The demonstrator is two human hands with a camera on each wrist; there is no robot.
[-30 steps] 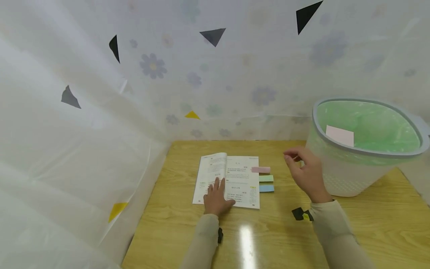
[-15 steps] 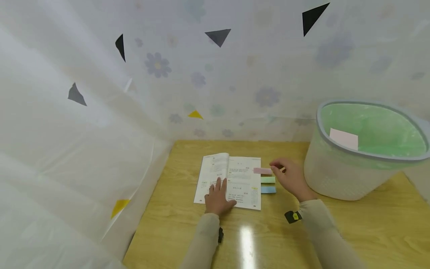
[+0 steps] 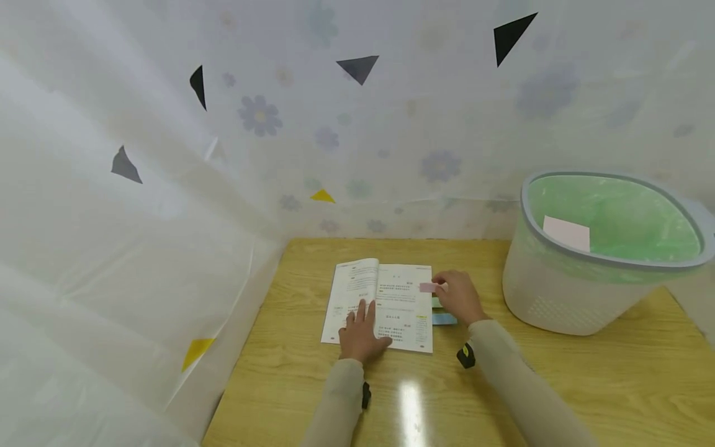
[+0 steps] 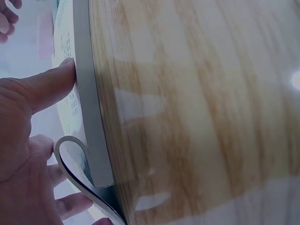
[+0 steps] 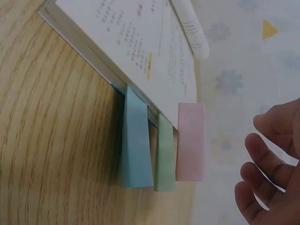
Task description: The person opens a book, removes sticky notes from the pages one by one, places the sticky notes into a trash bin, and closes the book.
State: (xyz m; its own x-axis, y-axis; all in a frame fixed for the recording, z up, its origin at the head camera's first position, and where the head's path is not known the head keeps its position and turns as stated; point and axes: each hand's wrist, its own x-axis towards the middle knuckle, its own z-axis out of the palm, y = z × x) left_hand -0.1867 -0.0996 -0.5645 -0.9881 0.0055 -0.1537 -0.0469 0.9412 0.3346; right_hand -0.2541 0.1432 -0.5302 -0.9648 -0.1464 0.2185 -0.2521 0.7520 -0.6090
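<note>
A thin paper book (image 3: 402, 310) lies spread on the glossy, wood-grained desk (image 3: 279, 385), its left pages rising in a rounded curl at the spine. The left hand (image 3: 360, 335) rests flat on the printed pages, its grip loose with fingers spread apart, the thumb on the near part of the right page. Three slim rectangular strips jut past the book's right edge: matte pink strip (image 5: 191, 140) farthest from the person, then pale green strip (image 5: 165, 154), then blue strip (image 5: 137, 140). The pink strip's inner end overlaps the page. In the head view the right hand (image 3: 459, 295) has bent fingertips over that strip's outer end; the right wrist view shows them curved and apart from it, so whether this grip is clamped on the strip cannot be told. To the right stands a tapering, translucent whitish basket (image 3: 558, 304) with a dotted patch, green interior and smooth grey-blue rim; a pale square paper (image 3: 566, 234) shows inside, behind the near rim. Wrinkled, flower-printed sheeting (image 3: 402, 124) hangs behind.
</note>
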